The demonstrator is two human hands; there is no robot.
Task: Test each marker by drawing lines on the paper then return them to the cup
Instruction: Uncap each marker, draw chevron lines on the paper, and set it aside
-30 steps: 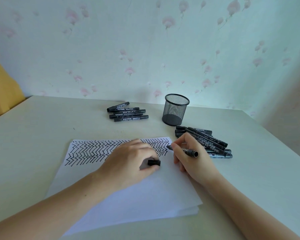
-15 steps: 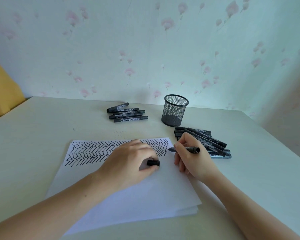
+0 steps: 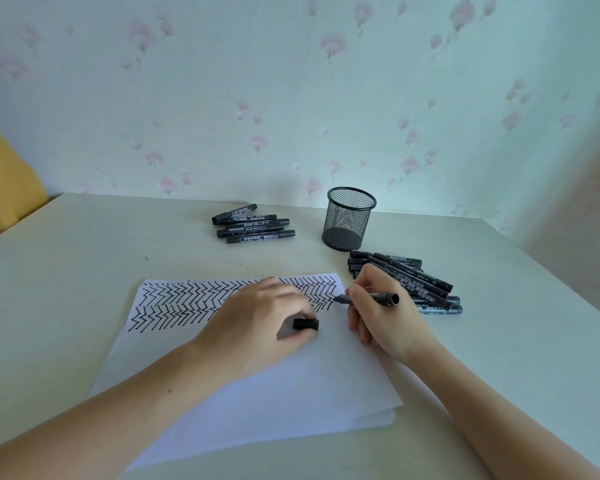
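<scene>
Black zigzags cover white paper (image 3: pixel 257 403); black mesh cup (image 3: pixel 349 220).

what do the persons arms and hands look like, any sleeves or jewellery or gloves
Both forearms are bare for as far as they show, with no sleeve in view. The left hand and the right hand wear no gloves, and no ring, watch or bracelet shows on the fingers or wrists. The nails that can be seen look short and unpainted, though they are small in this view.
</scene>
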